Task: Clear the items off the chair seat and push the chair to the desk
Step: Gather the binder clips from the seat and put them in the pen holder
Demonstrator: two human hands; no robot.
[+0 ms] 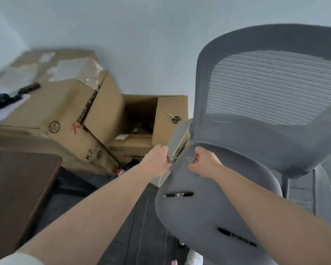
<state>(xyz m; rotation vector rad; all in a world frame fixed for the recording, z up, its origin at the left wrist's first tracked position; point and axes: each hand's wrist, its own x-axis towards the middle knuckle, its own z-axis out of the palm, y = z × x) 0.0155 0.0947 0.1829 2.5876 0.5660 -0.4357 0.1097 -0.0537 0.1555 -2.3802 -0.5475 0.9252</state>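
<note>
Chair (227, 213), grey, mesh back: its seat is lying directly under and toward me from both my hands. My left hand (158, 159) is curling closed at the seat's far left edge, beside the grey armrest (177, 139); the fingers are gripping something thin there, too blurred for me to name. My right hand (203, 161) is resting on the seat just to the right of the left, fingers folded into a loose fist, with thin pale strands showing at the fingertips; I cannot tell what they are. Pen (179, 194), black, is lying crosswise on the seat, nearer to me than both sets of fingers, clear of them. Second pen (236, 236), dark, is lying further toward me still, partly under my right forearm. Desk (17, 188), dark wood, is sitting well to the left of my left fingers. Cardboard boxes (65, 111), stacked beyond my left fingers, are showing "K2" in black, a red scrawled "K" and a circled stamp I cannot read. Scissors (173, 117) are lying on a box flap beyond my fingers.
</note>
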